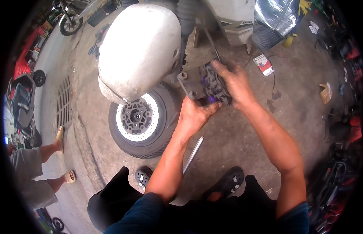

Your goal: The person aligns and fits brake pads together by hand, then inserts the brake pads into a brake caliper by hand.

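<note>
Between my two hands is a dark, grimy brake caliper (217, 86) with purple patches and a flat metal bracket plate (194, 84) on its left side. My left hand (195, 116) grips it from below, the thumb reaching along its lower edge. On the right side my right hand (235, 81) is closed around it, thumb on top. A thin dark hose or cable (210, 41) runs up from near the caliper. Just left of it hangs a white front fender (140, 46), and under that lies a wheel (165, 130) with a white brake disc (150, 130).
A long metal bar (194, 154) lies between my shoes. Right of my hands are a red and white box (263, 64) and a torn brown wrapper (325, 93). A person in shorts (31, 171) is at the left, near a floor grate (64, 101). Dark parts crowd the right edge.
</note>
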